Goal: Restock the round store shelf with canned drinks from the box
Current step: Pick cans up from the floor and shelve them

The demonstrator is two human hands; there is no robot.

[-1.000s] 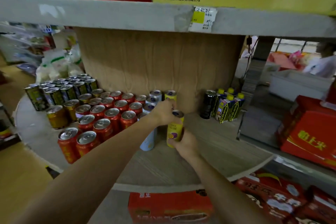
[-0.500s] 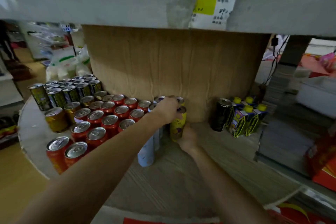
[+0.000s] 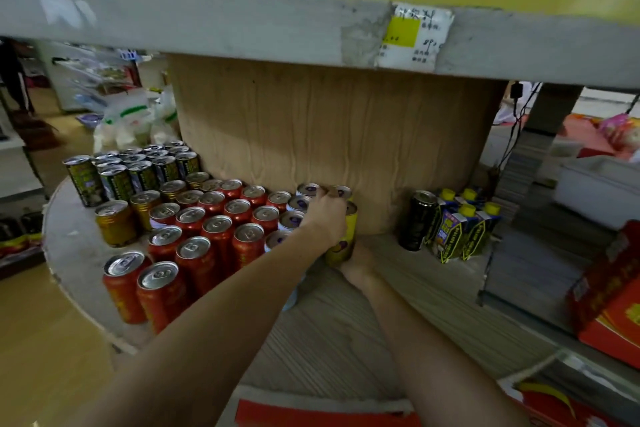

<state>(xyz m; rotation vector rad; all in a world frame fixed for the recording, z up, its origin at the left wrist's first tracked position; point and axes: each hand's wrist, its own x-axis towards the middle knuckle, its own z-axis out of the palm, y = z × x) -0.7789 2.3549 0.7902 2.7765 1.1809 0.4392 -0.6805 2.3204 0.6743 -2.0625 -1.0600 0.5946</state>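
A yellow can stands on the round wooden shelf close to the central column, right in front of another yellow can. My left hand curls over the front can's top, its fingertips reaching the can behind. My right hand holds the can's base from the front; its fingers are mostly hidden. White-and-purple cans stand just left of it, partly behind my left forearm. A red box shows under the shelf's front edge.
Red cans fill the shelf's left side, with gold cans and dark green cans beyond. A black can and yellow-capped cartons stand at the right. The upper shelf edge hangs overhead. Red cartons sit far right.
Both hands have pushed the yellow can back across the shelf toward the column, up behind the other yellow can. The view has moved closer and lower.
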